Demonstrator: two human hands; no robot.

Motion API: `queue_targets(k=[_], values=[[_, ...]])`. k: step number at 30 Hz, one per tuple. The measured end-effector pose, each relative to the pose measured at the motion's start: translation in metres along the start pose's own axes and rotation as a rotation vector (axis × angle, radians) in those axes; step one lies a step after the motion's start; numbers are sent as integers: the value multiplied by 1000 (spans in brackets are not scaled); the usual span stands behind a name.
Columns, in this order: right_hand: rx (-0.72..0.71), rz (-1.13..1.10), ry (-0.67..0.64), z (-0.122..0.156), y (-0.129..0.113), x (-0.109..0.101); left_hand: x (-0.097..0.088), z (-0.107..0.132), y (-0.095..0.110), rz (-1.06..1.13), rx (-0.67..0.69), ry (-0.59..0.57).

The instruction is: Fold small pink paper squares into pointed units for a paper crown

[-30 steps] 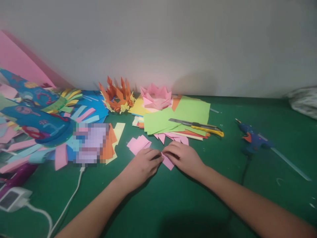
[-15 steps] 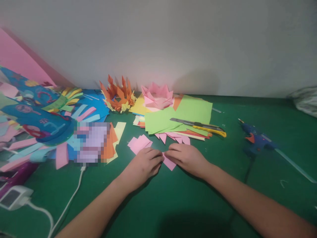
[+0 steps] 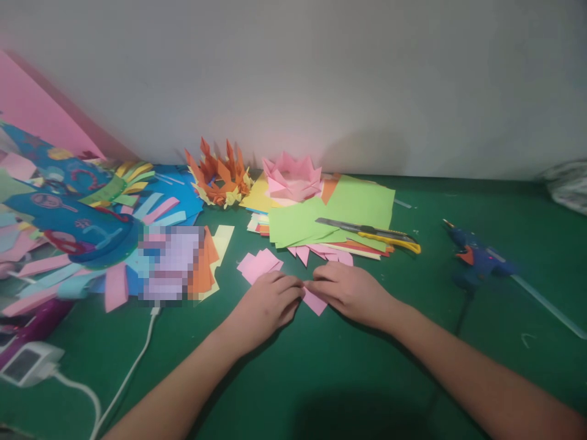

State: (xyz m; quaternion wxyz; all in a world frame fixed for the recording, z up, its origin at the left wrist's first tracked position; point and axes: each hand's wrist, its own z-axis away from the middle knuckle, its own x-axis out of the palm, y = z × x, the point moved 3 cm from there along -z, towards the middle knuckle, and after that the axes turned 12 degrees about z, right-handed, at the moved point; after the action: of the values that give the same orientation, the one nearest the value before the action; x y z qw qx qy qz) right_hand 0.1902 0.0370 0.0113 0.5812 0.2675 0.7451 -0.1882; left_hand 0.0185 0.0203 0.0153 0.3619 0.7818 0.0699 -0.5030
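My left hand (image 3: 270, 302) and my right hand (image 3: 351, 290) meet over a small pink paper piece (image 3: 315, 301) lying on the green table (image 3: 348, 373). Both hands have their fingers curled, pinching and pressing the paper's folded edge between their fingertips. Just left of my left hand lies a small pile of pink paper squares (image 3: 257, 264). Folded pink pointed pieces (image 3: 321, 253) lie just beyond my right hand.
A stack of green and coloured sheets (image 3: 330, 217) carries a yellow utility knife (image 3: 373, 233). A pink paper flower (image 3: 292, 178) and an orange one (image 3: 220, 173) stand by the wall. A blue glue gun (image 3: 477, 260) lies right; paper crafts (image 3: 92, 232) and a white charger (image 3: 27, 363) left.
The hands stay on the pink piece, with only slight finger shifts. The view has drifted a little.
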Motion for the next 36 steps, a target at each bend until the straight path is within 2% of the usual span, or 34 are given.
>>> queue_targets(k=[6, 13, 21, 26, 36], values=[[13, -40, -19, 1, 1, -8, -2, 0, 1, -21, -39, -42], [254, -89, 189, 3, 3, -5, -2, 1, 1, -23, -34, -50], [382, -205, -8, -3, -5, 2, -2, 3, 0, 41, -32, 6], [467, -251, -2, -4, -6, -1, -4, 3, 0, 70, -34, 33], [496, -234, -24, -8, -6, 4, -4, 2, 2, 155, -56, 8]])
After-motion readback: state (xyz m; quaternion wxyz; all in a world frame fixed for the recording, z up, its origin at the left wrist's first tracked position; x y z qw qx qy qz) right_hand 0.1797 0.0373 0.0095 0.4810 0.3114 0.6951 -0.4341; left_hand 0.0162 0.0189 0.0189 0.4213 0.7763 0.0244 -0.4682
